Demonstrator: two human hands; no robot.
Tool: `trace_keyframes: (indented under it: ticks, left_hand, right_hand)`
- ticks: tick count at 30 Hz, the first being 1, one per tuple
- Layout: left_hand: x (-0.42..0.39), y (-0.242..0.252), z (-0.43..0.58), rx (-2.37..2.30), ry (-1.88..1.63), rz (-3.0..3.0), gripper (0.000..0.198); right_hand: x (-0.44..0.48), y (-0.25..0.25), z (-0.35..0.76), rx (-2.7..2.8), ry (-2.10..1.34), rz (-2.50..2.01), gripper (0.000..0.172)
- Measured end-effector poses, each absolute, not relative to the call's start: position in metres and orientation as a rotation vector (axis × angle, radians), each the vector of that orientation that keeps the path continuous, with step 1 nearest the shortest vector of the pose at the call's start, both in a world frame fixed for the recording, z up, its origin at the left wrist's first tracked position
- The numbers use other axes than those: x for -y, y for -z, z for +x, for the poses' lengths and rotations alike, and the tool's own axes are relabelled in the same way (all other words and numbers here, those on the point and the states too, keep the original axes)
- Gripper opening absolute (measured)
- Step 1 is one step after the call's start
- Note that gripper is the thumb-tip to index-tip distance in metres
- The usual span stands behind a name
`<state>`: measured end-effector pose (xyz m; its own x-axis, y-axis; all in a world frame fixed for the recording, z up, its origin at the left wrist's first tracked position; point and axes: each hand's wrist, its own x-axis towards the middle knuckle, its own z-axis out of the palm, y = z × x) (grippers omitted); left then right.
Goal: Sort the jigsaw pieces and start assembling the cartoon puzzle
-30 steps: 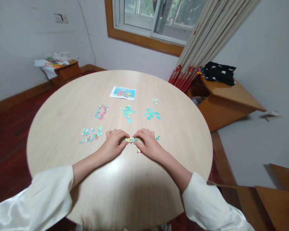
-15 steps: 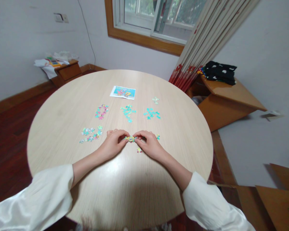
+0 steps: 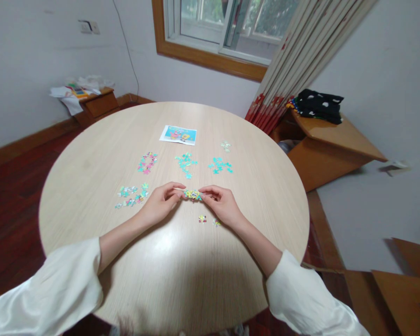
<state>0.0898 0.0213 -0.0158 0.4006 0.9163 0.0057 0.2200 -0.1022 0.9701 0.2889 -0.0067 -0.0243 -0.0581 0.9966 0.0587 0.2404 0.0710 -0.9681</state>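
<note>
Left hand (image 3: 160, 203): Thumb and fingers were drawn into a narrow pinch on the left end of the joined pieces (image 3: 193, 195).
Right hand (image 3: 224, 205): It pinched the right end of the joined pieces in the same narrow fashion.
Joined pieces: They spanned the gap between the fingertips, a yellow face uppermost. Gripping both ends presumably kept the strip level and its joints closed. Whether it was lifted off the table (image 3: 171, 270) could not be told.
Red-and-yellow piece (image 3: 202, 219): It lay loose, just to the near side of the joined pieces, probably for easy reach.
Yellow-green piece (image 3: 216, 222): It also lay on the near side of the joined pieces, farther right.
White-and-teal pile (image 3: 127, 191): It was spread well to the left of the joined pieces.
Pink pile (image 3: 147, 165): It sat beyond and left of the joined pieces, in a rough ring.
Teal piles: One (image 3: 186, 159) lay beyond the joined pieces, another (image 3: 219, 164) beyond and to the right. The gaps between piles suggested separation by colour.
Pale pieces (image 3: 225, 146): These formed a small cluster farther beyond and right of the joined pieces.
Picture sheet (image 3: 180, 135): It lay flat, well beyond the joined pieces, coloured side up, apparently so that it could be consulted without obstruction.
</note>
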Motion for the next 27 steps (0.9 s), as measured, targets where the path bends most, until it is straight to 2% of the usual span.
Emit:
trace_keyframes:
  ticks: [27]
  left_hand:
    - [-0.0193, 0.0079, 0.0898, -1.088, -0.725, 1.516, 0.038]
  right_hand:
    - [0.0038, 0.0284, 0.2926, 1.386, -1.056, -1.310, 0.018]
